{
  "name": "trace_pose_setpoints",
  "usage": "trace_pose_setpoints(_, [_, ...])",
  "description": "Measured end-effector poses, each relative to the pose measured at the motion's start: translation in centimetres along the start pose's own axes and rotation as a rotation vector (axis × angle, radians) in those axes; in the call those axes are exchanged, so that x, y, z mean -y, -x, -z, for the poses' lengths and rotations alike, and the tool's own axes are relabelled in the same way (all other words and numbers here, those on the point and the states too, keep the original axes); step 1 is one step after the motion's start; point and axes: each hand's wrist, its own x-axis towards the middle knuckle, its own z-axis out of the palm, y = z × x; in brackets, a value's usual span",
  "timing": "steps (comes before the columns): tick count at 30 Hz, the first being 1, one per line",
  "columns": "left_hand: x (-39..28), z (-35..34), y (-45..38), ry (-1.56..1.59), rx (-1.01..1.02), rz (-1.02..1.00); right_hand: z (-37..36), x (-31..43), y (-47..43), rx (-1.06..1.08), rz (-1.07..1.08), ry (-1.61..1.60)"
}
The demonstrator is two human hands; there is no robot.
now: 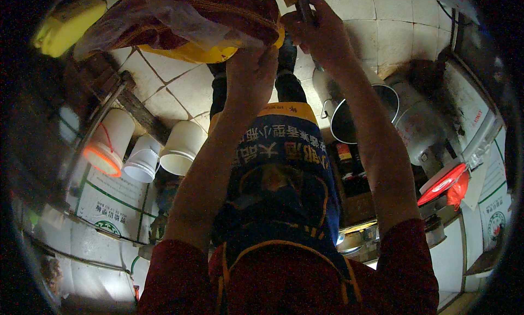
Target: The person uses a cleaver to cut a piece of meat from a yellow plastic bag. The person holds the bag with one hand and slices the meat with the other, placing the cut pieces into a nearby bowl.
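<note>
My left hand (254,71) grips the near edge of a yellow and dark red bag (196,22), which seems to be of thin plastic and spreads across the top left. Its contents cannot be made out. Just to the right, my right hand (309,26) is raised with its fingers closed round a dark, narrow object (303,10) whose kind I cannot tell. The upper end of that object runs to the picture's top edge. Below both hands hangs a dark blue apron (282,172) with a yellow band and writing.
White plastic buckets (184,141), one with an orange rim (102,159), stand at the left beside a wooden beam (143,106). At the right are a deep metal pot (344,122), a gas cylinder (421,122) and a red plastic lid or plate (444,184). Tiled floor (163,84) lies beneath.
</note>
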Motion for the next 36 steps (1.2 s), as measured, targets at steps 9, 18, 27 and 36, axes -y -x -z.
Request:
trace_pose_setpoints(9, [-0.8, 2.2, -1.6, -0.643, 0.104, -0.543, -0.8, 2.5, 0.2, 0.085, -0.103, 0.006])
trace_pose_setpoints(18, [-1.9, 2.8, -1.9, -0.583, 0.137, -0.268, 0.8, 4.3, 0.3, 0.178, -0.115, 0.004])
trace_pose_setpoints(27, [-2.9, 2.4, -1.7, -0.327, 0.133, -0.149, -0.2, -0.5, 1.8, -0.033, -0.044, -0.157])
trace_pose_setpoints(36, [-2.6, 2.7, -1.7, -0.294, 0.146, -0.170, -1.0, -0.6, 0.5, 0.013, 0.026, -0.089])
